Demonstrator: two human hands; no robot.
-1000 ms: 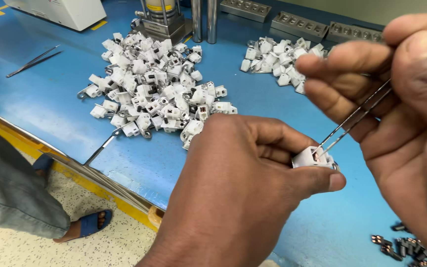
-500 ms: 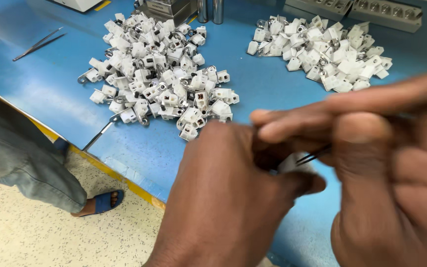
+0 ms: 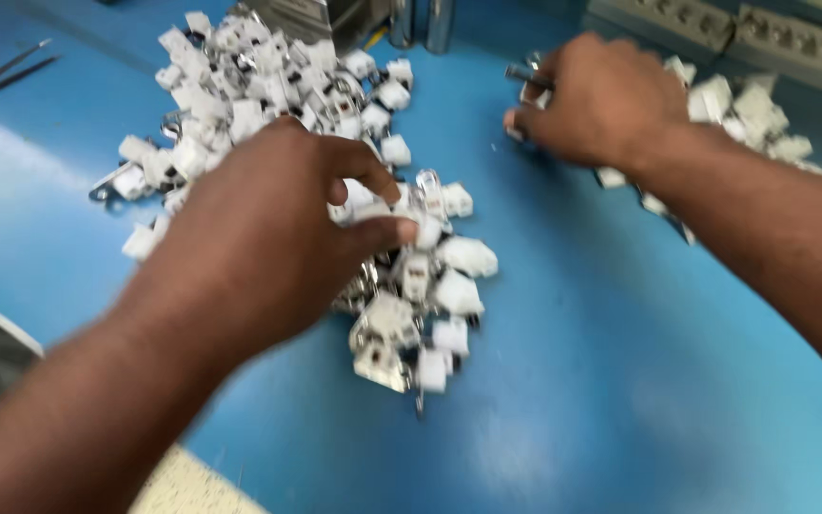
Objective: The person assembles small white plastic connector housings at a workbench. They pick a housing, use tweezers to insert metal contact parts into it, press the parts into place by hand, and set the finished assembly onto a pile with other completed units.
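I no longer hold one connector before me: my left hand (image 3: 268,228) now pinches into the near pile of white connectors (image 3: 335,190), while my right hand (image 3: 601,95), closed around tweezers (image 3: 525,73), rests on the far pile (image 3: 744,105).

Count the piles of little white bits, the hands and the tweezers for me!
Piles of small white parts: 2, a left pile and a right pile
Hands: 2, left hand and right hand
Tweezers: 1, on the blue table
Total: 5
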